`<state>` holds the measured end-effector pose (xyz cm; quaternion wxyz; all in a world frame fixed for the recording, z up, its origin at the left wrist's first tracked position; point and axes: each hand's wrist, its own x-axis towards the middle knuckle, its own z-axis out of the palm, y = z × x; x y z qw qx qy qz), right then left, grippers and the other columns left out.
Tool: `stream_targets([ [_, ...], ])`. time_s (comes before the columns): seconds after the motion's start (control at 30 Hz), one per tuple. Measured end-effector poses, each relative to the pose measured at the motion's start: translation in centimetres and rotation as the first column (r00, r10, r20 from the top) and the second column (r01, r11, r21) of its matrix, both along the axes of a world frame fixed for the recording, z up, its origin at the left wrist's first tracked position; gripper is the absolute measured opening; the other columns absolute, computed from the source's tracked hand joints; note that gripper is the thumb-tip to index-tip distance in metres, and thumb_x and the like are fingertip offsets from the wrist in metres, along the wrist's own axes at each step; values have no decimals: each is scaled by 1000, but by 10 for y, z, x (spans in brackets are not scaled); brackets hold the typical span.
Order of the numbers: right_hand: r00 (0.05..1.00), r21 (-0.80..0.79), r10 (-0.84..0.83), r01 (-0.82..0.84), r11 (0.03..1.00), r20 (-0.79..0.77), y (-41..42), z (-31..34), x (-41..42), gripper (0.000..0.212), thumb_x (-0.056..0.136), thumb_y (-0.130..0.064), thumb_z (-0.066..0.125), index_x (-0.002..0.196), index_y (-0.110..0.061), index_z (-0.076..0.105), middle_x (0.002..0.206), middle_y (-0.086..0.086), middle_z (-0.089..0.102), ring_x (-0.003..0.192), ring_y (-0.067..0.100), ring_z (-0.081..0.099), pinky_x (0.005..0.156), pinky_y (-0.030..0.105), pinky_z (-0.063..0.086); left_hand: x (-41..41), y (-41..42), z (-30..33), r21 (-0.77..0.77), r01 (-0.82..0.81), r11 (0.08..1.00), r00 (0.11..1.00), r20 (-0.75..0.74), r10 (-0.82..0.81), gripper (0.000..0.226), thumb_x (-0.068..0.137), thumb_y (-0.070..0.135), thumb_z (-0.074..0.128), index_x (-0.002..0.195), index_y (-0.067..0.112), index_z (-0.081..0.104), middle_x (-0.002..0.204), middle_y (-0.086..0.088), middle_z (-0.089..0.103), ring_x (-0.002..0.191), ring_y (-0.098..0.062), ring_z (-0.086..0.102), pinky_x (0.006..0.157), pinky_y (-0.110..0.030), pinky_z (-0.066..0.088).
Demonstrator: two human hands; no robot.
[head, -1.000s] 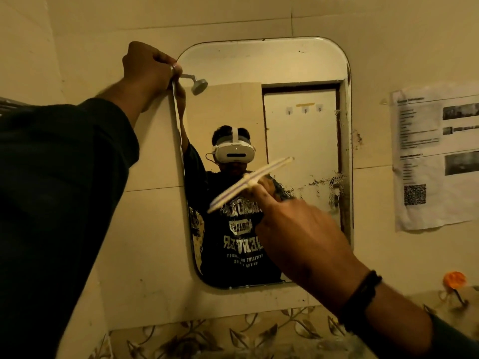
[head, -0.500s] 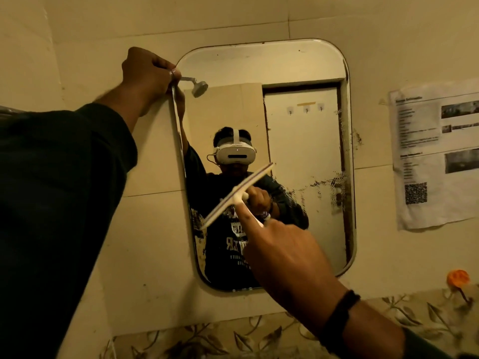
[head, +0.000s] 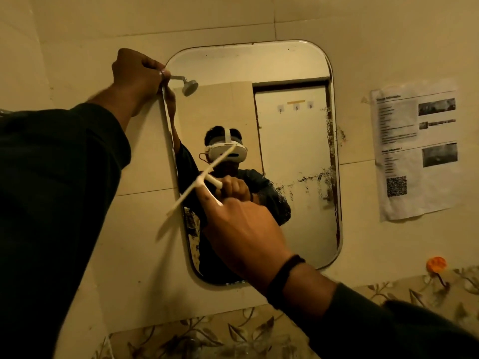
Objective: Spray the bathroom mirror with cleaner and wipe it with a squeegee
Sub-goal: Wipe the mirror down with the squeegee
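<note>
A rounded rectangular mirror [head: 293,141] hangs on the tiled wall, with dark corrosion marks along its right side. My left hand [head: 134,73] grips the mirror's upper left edge. My right hand [head: 243,234] holds a white squeegee [head: 199,181] by its handle. Its blade slants against the lower left part of the glass, and the blade's lower end reaches past the mirror's left edge. No spray bottle is in view.
A printed paper sheet [head: 417,151] is stuck to the wall right of the mirror. An orange hook [head: 436,265] sits lower right, above a band of leaf-patterned tiles [head: 197,335]. The mirror reflects a shower head and a door.
My right hand has carried the squeegee leftward across the mirror, from near its middle to its left edge. My left hand has kept its hold on the mirror's edge.
</note>
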<state>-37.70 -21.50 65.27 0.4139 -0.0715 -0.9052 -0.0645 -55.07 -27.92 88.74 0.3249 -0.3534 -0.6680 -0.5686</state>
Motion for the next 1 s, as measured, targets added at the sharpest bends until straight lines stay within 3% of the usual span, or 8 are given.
stream_targets([
  [0.17, 999, -31, -30, 31, 999, 17, 15, -41, 19, 64, 98, -19, 51, 151, -21, 17, 65, -4, 37, 43, 9, 33, 35, 25, 31, 1, 0, 0, 7, 1, 1000, 1000, 6, -2, 19, 87, 9, 70, 106, 8, 71, 100, -4, 65, 92, -14, 66, 65, -14, 51],
  [0.27, 1000, -36, 21, -22, 999, -22, 5, -27, 13, 55, 101, -21, 41, 151, -21, 17, 64, -3, 41, 47, 14, 46, 40, 30, 41, 1, 2, -1, 6, -8, 1000, 1000, -2, 8, 18, 88, 10, 69, 106, 9, 71, 99, -2, 65, 92, -13, 65, 70, -16, 52],
  [0.4, 995, 6, 66, -66, 998, -78, -19, -6, -9, 54, 102, -22, 43, 152, -17, 22, 62, -3, 41, 46, 14, 45, 40, 29, 41, -2, 1, -1, 9, -10, 1000, 1000, -2, 10, 17, 87, 9, 70, 104, 9, 72, 99, -4, 67, 94, -16, 68, 84, -26, 57],
  [0.6, 998, -51, 48, -50, 997, -37, -10, -30, -5, 51, 99, -26, 31, 150, -22, 26, 60, -5, 42, 41, 14, 43, 35, 30, 43, -4, 1, 0, 14, 14, 1000, 1000, -4, -14, 17, 86, 9, 71, 103, 8, 71, 98, -6, 68, 84, -13, 69, 77, -23, 58],
  [0.7, 999, -80, -13, 16, 997, 36, 9, -61, 12, 66, 91, -29, 56, 150, -28, 27, 63, -6, 51, 41, 11, 41, 32, 24, 31, -3, 0, 0, 15, 5, 1000, 1000, -12, -4, 17, 86, 8, 71, 103, 7, 71, 99, -5, 68, 81, -10, 67, 75, -20, 58],
  [0.8, 1000, -93, -3, 4, 996, 18, 12, -70, 21, 72, 97, -34, 50, 152, -38, 5, 80, -4, 56, 54, 12, 46, 41, 22, 28, -3, -1, 0, 11, -1, 1000, 1000, -13, 1, 17, 86, 8, 71, 103, 7, 72, 101, -6, 69, 89, -13, 68, 83, -26, 58],
  [0.87, 999, -145, 48, -47, 988, 4, 4, -59, 21, 65, 102, -33, 40, 152, -38, -2, 80, -5, 49, 57, 10, 43, 45, 22, 32, -3, 0, 0, 7, -3, 1000, 1000, -14, 3, 17, 86, 8, 71, 103, 8, 72, 100, -5, 68, 92, -14, 68, 86, -28, 57],
  [1.0, 998, -63, 47, -49, 997, -30, -13, -20, 1, 56, 103, -30, 38, 153, -29, 12, 64, -8, 35, 51, 9, 42, 43, 25, 38, -4, 1, 0, 6, 6, 1000, 1000, -12, -6, 17, 86, 8, 70, 103, 8, 72, 101, -6, 69, 92, -15, 68, 86, -27, 57],
])
